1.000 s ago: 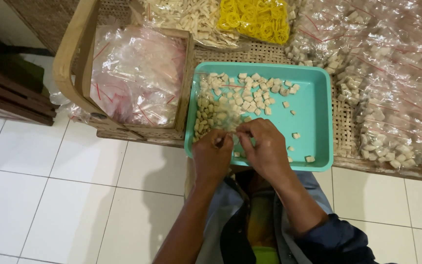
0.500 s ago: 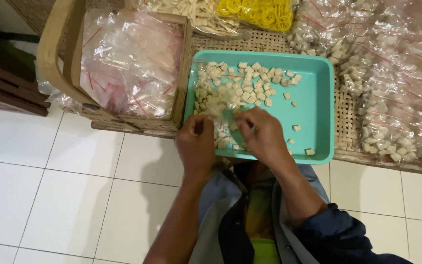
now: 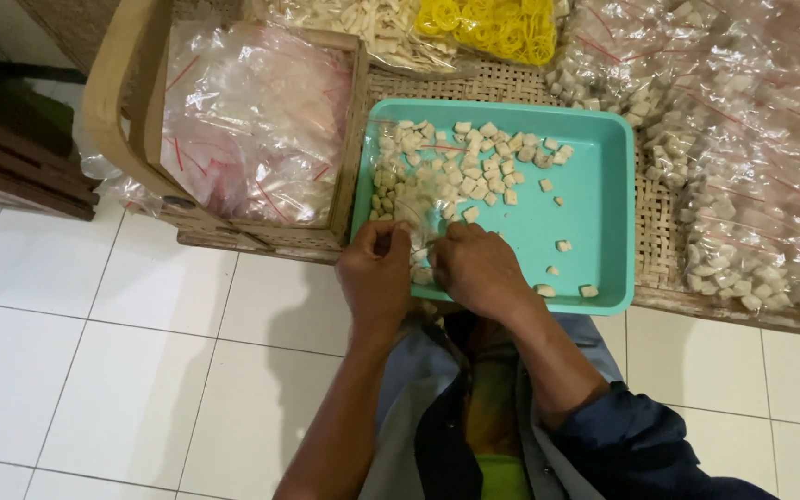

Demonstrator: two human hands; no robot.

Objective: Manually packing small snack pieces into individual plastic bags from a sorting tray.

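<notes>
Seen from above, a person works at the near rim of a shallow turquoise plastic tray (image 3: 604,185) that rests on a woven cane surface (image 3: 655,213). The left hand (image 3: 377,278) and right hand (image 3: 476,270) meet at the tray's near left corner, fingers curled inward and narrow, pinching between them a small clear plastic bag (image 3: 421,218). The bag stretches away from the hands toward the far side of the tray, its long axis running away from the body, and it lies over a heap of small pale cream cubes (image 3: 451,171) piled in the tray's far left part. Both hands sit about equally close to the bag's near end; the left grips its left edge, the right its right edge. A few loose cubes lie scattered toward the tray's right side, well apart from the hands. Left of the tray stands a wooden crate (image 3: 349,139) stuffed with empty clear bags. Beyond the tray are yellow rubber bands (image 3: 502,28), and to the right lie many filled clear packets (image 3: 761,157) of the same cubes.
</notes>
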